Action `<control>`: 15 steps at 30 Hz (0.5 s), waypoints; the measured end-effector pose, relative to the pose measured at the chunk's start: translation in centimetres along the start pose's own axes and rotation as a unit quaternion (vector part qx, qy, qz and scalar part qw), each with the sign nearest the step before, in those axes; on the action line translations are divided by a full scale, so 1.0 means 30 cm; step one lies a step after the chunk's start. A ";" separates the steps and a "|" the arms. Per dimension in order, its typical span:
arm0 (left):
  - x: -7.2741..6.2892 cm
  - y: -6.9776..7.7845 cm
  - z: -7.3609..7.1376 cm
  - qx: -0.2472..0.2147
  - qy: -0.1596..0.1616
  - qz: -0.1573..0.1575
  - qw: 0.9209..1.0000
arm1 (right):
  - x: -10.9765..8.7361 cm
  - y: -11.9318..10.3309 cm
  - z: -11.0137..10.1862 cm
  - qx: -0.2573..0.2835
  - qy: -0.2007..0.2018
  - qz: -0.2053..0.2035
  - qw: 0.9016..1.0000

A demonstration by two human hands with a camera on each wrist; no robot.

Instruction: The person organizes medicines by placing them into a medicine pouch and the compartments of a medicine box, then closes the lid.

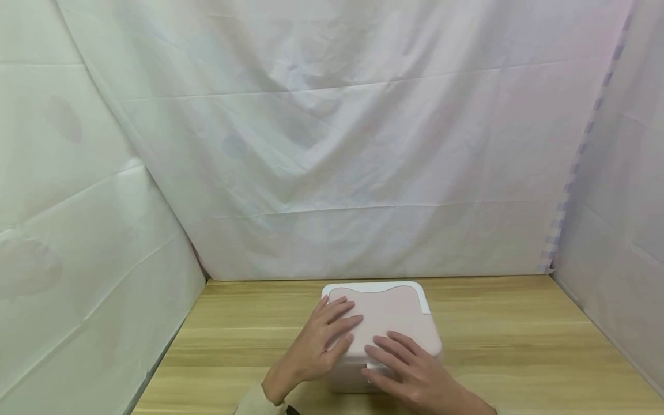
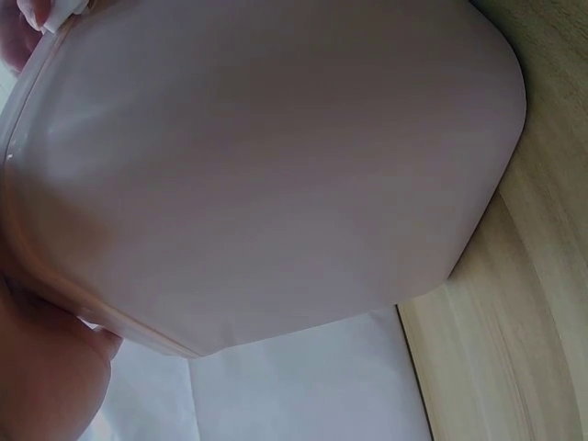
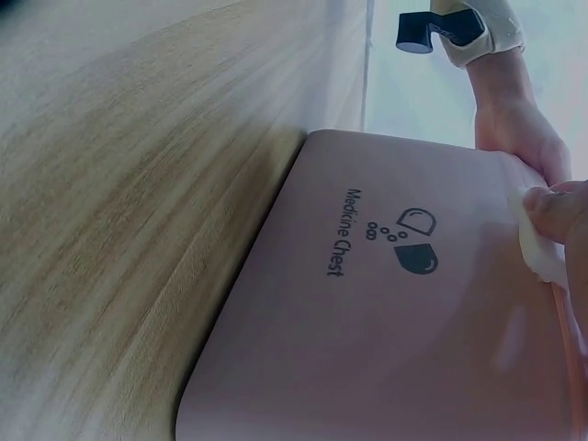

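A pale pink medicine chest (image 1: pixel 391 314) with a white handle (image 1: pixel 373 286) around the back of its lid stands on the table, lid down. "Medicine Chest" and a capsule picture are printed on its front, seen in the right wrist view. My left hand (image 1: pixel 313 346) rests on the left part of the lid with its fingers spread. At the front right edge my right hand (image 1: pixel 420 374) lies with fingers extended over the lid. Its thumb (image 3: pixel 551 213) touches the white latch (image 3: pixel 542 250) at the front. The inside of the chest is hidden.
The chest sits near the front of a wood-grain table (image 1: pixel 519 334). White cloth (image 1: pixel 332 144) hangs behind the table and along both sides. A dark wrist-worn piece (image 3: pixel 418 30) shows by the left sleeve.
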State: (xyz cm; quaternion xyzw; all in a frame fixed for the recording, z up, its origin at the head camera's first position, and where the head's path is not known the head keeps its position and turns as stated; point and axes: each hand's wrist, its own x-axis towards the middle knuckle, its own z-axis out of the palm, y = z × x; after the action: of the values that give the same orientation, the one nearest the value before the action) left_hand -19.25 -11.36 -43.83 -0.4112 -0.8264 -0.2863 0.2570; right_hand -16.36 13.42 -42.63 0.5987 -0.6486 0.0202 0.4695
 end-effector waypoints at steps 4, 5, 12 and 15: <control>-0.001 -0.002 0.003 -0.001 0.004 0.003 1.000 | 0.002 -0.001 0.001 -0.004 0.002 -0.002 1.000; -0.001 -0.003 0.004 -0.001 0.005 0.004 1.000 | 0.003 0.000 0.001 -0.005 0.003 -0.003 1.000; -0.001 -0.004 0.006 -0.003 0.009 0.006 1.000 | 0.014 0.006 -0.003 -0.016 0.012 -0.008 1.000; -0.002 -0.005 0.007 -0.002 0.008 0.006 1.000 | 0.014 0.008 -0.003 -0.019 0.014 -0.011 1.000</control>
State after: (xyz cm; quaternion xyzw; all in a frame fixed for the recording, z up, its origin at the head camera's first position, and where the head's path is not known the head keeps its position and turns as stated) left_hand -19.38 -11.33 -44.05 -0.4140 -0.8214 -0.2896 0.2649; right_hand -16.43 13.22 -42.17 0.5964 -0.6358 0.0114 0.4899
